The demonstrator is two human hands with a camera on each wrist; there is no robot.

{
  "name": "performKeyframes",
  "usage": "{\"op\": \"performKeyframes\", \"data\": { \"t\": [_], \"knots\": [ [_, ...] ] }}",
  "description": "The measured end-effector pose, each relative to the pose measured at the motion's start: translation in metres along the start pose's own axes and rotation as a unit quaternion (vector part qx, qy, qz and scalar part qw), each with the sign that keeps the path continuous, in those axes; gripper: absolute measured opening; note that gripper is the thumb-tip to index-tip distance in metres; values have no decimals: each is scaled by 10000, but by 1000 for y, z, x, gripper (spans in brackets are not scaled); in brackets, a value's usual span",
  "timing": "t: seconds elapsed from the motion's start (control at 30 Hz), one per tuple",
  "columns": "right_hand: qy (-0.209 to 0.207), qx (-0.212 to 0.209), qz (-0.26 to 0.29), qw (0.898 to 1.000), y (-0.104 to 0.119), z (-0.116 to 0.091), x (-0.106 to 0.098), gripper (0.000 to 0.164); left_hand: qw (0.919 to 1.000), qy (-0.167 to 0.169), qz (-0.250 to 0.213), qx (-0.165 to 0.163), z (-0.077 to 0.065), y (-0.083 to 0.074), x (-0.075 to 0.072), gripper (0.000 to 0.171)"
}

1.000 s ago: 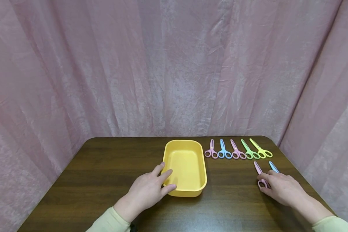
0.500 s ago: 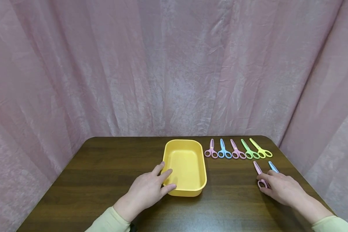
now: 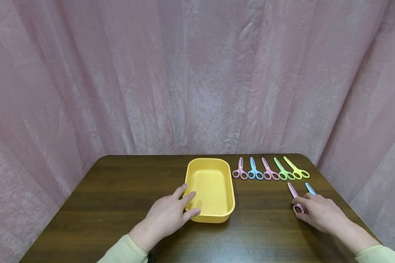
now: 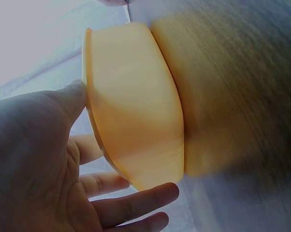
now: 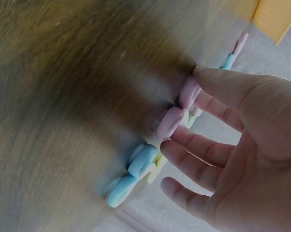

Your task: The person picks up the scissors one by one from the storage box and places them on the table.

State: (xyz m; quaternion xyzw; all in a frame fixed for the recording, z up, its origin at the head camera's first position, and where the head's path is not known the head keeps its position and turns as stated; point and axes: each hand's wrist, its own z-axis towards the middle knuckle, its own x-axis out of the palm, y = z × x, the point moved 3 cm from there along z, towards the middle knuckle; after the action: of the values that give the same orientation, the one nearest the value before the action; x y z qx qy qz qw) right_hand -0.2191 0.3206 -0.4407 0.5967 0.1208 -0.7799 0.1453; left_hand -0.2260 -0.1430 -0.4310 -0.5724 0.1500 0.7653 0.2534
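Against the near left part of a yellow plastic tray, my left hand rests with spread, fairly straight fingers. In the left wrist view the thumb touches the tray's rim and other fingers lie along its outer side. At the right, my right hand pinches the handle of pink scissors, which lie on the table. The right wrist view shows the thumb and index finger at the pink finger loops. Blue scissors lie beside them, their handles hidden by the hand in the head view.
A row of scissors lies behind: pink, blue, another pink, green and yellow. The brown wooden table ends at pink curtains at the back and sides.
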Motion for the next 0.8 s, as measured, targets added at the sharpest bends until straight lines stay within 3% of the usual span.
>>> {"op": "performKeyframes", "data": {
  "t": [0.43,0.67,0.8],
  "knots": [
    [-207,-9,-29,9998,2,1,-1,35,10000,-33,29,32,0,-1,-1,61],
    [-667,-100,3,9977,23,10,-12,43,9999,-103,76,72,-1,-4,-2,60],
    [-1241,-507,70,9910,41,16,-18,47,9998,-151,111,102,-1,-6,-2,59]
  ]
}}
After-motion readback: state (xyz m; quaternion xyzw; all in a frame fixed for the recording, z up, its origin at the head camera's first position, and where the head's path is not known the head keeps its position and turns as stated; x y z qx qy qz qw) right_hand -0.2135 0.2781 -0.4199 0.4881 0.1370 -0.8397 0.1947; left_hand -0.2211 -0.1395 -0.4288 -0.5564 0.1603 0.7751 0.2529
